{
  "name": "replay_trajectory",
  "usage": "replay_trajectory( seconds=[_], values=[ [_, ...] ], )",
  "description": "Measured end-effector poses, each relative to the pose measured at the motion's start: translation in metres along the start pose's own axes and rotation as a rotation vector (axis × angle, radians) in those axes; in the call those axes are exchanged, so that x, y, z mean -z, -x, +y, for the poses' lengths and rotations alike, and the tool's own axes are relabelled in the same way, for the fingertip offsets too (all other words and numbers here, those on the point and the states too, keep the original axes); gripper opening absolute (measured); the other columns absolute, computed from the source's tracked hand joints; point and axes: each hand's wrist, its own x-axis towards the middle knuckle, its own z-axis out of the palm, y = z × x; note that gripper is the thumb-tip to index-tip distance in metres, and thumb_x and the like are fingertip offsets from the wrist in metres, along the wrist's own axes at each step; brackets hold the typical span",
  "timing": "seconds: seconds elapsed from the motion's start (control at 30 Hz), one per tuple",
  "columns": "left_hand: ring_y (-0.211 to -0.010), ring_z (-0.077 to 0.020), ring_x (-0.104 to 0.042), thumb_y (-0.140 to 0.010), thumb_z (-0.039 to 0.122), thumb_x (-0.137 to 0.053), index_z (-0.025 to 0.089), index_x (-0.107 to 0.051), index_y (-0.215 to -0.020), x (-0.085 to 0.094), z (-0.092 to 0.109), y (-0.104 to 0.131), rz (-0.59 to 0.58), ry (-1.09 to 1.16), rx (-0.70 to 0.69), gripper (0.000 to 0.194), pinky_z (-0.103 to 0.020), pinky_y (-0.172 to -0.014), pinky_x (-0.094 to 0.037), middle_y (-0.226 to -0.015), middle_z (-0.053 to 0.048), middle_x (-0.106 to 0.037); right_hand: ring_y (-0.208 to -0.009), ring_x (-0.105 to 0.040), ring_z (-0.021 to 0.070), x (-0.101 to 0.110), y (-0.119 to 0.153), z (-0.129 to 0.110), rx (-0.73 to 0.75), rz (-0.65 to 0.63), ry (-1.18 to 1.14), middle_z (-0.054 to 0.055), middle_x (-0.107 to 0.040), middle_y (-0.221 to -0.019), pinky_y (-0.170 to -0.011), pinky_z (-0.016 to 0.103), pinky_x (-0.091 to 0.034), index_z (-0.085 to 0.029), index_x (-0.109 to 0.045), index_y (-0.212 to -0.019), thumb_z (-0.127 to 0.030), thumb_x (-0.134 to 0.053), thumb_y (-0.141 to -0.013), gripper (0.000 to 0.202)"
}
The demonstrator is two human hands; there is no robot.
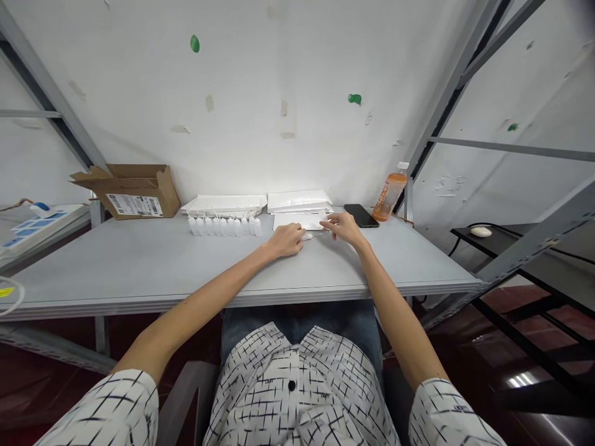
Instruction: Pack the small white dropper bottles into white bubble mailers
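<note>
My left hand (pixel 288 240) is closed, its fingertips at one end of a small white piece (pixel 308 236) just above the table. To its right, my right hand (pixel 343 227) has thumb and fingers pinched at what looks like a thin pale strand leading from that piece; the exact grip is too small to tell. Just behind the hands lie white sheets or flat packets (pixel 300 201), with a white sheet (pixel 297 220) in front. Left of my left hand, several small white pieces with narrow tops (pixel 224 227) line up in a row before a flat white packet (pixel 225 203).
An open cardboard box (pixel 134 192) stands at the back left of the grey table (pixel 139 266). A black phone (pixel 361 215) and a bottle of orange drink (pixel 390 193) are at the back right. Metal frame posts (pixel 446 105) rise at both sides, in front of a white wall.
</note>
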Motion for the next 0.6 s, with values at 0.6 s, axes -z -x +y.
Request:
replay_trajectory(
  seconds=[0.6],
  values=[
    [-0.081, -0.0183, -0.071, -0.077, 0.019, -0.062, 0.016, -0.066, -0.103, -0.006, -0.018, -0.002, 0.317, 0.833, 0.211, 0.026, -0.031, -0.080, -0.059, -0.095, -0.008, -0.074, -0.063, -0.050, 0.0142, 0.000, -0.005, 0.003, 0.017, 0.212, -0.032, 0.000, -0.058, -0.065, -0.064, 0.029, -0.039, -0.015, -0.070, -0.078, -0.056, -0.077, -0.062, 0.044]
  ],
)
